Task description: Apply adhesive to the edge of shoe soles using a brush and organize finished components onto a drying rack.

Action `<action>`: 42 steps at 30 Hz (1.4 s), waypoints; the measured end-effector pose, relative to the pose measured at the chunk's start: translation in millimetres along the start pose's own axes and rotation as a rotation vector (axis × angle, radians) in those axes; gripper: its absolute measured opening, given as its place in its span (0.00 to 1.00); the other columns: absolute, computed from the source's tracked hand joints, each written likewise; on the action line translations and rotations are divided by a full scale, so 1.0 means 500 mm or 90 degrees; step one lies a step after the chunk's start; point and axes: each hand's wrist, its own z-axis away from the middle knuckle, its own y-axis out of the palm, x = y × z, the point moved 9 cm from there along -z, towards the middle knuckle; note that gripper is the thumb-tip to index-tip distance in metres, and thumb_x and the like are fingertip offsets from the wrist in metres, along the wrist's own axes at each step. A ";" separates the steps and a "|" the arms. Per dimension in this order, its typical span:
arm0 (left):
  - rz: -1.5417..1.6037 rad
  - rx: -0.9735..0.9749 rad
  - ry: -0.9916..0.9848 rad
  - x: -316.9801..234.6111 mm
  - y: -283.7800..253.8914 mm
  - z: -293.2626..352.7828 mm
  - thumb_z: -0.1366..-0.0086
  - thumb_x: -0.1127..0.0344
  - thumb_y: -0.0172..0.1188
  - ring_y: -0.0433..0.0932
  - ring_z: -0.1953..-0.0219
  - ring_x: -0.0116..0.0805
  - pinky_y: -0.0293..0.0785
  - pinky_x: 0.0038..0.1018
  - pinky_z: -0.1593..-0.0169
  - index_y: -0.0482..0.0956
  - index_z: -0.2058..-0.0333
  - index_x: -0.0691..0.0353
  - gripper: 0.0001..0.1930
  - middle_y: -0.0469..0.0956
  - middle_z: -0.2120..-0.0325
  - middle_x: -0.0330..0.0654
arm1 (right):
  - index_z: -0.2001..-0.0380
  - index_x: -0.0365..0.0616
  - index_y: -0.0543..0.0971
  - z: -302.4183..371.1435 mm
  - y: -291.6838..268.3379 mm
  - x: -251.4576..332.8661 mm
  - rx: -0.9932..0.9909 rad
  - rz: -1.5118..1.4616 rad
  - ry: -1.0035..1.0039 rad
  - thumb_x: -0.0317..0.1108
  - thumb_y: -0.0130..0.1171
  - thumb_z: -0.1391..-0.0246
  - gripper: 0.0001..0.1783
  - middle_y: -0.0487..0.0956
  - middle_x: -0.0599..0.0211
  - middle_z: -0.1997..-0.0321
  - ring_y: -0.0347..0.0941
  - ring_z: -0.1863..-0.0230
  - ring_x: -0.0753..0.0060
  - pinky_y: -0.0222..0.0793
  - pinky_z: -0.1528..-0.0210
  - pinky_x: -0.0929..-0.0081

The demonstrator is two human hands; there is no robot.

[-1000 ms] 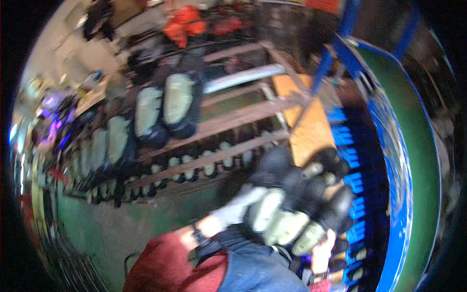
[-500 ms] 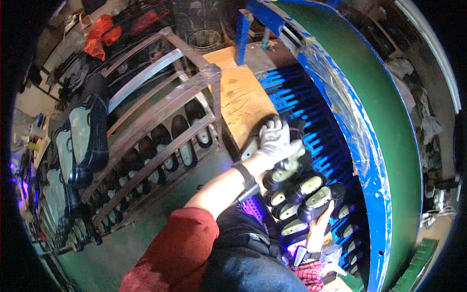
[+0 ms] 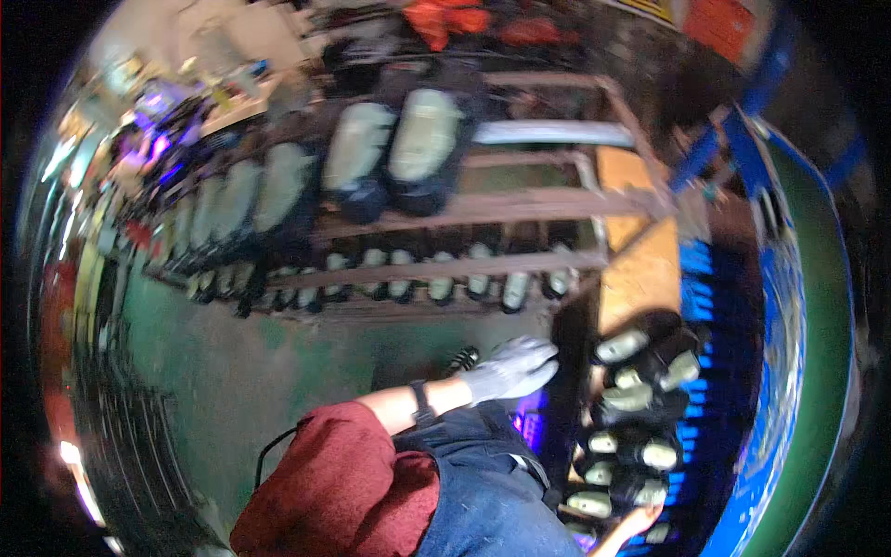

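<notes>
My left hand [image 3: 510,369], in a grey-white glove, hangs over the gap between the rack and the bench, blurred, with its fingers stretched out. Nothing shows in it. To its right, black shoes with pale oval faces [image 3: 624,397] lie clustered along the conveyor's near side; the hand is apart from them. The nearest of them, a shoe with a pale face [image 3: 623,347], rests at the end of the tan board [image 3: 640,251]. My right hand is out of view. A bare hand [image 3: 639,522] at the lower right, seemingly another person's, touches a black shoe [image 3: 642,490].
A brown rack [image 3: 557,202] holds two rows of black shoes with pale faces [image 3: 425,135]. On the right, blue conveyor rods [image 3: 696,278] run under a green and blue metal hood [image 3: 812,306]. Purple light [image 3: 527,427] glows by my apron. The floor [image 3: 241,371] is green.
My left hand has left the shoes by the board and drawn back left. The view has swung left, showing more of the rack. The other person's hand is lower, its shoe lowered among the others.
</notes>
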 end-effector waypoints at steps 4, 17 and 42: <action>0.124 -0.105 -0.354 0.276 -0.146 0.301 0.34 0.59 0.49 0.71 0.49 0.46 0.64 0.33 0.42 0.73 0.52 0.66 0.18 0.74 0.54 0.49 | 0.50 0.35 0.71 0.008 0.073 0.267 -0.222 0.405 -0.314 0.38 0.45 0.41 0.21 0.75 0.54 0.54 0.71 0.53 0.53 0.65 0.46 0.64; -0.586 -0.660 -0.469 0.550 -0.817 0.903 0.44 0.65 0.59 0.73 0.59 0.51 0.68 0.42 0.54 0.77 0.62 0.64 0.12 0.76 0.63 0.48 | 0.52 0.35 0.70 0.361 1.070 0.487 0.741 0.071 -0.329 0.27 0.43 0.40 0.15 0.73 0.61 0.52 0.69 0.51 0.66 0.61 0.45 0.72; 0.186 -0.786 -0.545 0.795 -0.808 0.841 0.38 0.55 0.51 0.67 0.48 0.43 0.64 0.35 0.44 0.54 0.41 0.60 0.30 0.65 0.48 0.48 | 0.57 0.40 0.75 0.737 1.417 0.427 0.977 -0.005 0.279 0.29 0.50 0.46 0.13 0.78 0.64 0.61 0.73 0.58 0.62 0.68 0.54 0.69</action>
